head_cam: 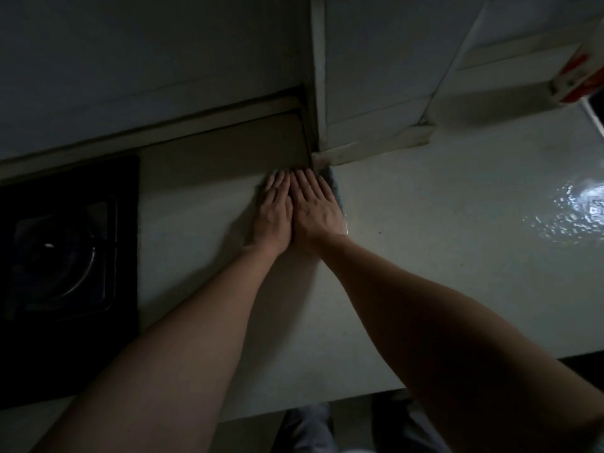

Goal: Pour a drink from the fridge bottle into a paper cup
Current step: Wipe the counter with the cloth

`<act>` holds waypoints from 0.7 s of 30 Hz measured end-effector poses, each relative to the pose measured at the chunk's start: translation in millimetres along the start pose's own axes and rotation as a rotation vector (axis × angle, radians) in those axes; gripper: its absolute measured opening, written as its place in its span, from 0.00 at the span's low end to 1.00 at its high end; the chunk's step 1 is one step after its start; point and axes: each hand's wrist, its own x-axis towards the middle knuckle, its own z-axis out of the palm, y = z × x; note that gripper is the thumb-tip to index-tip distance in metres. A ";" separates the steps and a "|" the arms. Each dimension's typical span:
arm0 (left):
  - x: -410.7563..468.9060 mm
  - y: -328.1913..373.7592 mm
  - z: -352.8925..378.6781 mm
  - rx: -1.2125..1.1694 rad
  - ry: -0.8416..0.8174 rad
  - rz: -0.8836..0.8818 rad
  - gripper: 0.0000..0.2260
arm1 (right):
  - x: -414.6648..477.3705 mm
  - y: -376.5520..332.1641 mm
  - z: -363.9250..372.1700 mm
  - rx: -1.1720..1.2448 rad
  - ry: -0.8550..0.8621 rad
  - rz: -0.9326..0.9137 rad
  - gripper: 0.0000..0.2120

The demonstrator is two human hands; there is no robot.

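Note:
Both my hands lie flat, side by side, on a pale countertop (425, 256) near the back wall. My left hand (273, 217) and my right hand (315, 212) press down on a grey-blue cloth (336, 188), of which only a strip shows past my right fingers. Fingers are stretched out and close together. No bottle, fridge or paper cup is in view. The scene is dim.
A black gas hob (65, 273) is set into the counter at the left. A white wall corner (318, 125) stands just behind my hands. A red and white carton (578, 76) sits at the far right. A bright reflection (578, 210) glints on the counter's right side.

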 end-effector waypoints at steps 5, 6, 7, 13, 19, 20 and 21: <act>-2.6 33.2 11.8 -0.072 0.063 -0.101 0.23 | -7.3 33.1 -12.2 -0.035 -0.005 -0.135 0.31; -3.6 39.2 13.9 -0.117 0.091 -0.117 0.24 | -7.6 39.0 -14.8 -0.034 -0.001 -0.156 0.31; -3.2 43.7 19.3 -0.153 0.104 -0.150 0.27 | -7.7 46.0 -17.4 -0.030 -0.001 -0.174 0.30; 0.1 75.6 34.6 -0.154 0.101 -0.243 0.31 | -12.4 80.9 -26.5 -0.022 -0.005 -0.250 0.30; 9.4 119.2 33.8 -0.294 0.155 -0.205 0.22 | -20.8 120.4 -33.4 -0.028 0.032 -0.214 0.29; 10.4 122.9 35.5 -0.309 0.161 -0.164 0.24 | -22.6 126.9 -33.7 -0.026 0.041 -0.192 0.29; 12.7 125.7 40.2 -0.330 0.158 -0.124 0.25 | -25.2 133.4 -34.3 -0.028 0.051 -0.167 0.29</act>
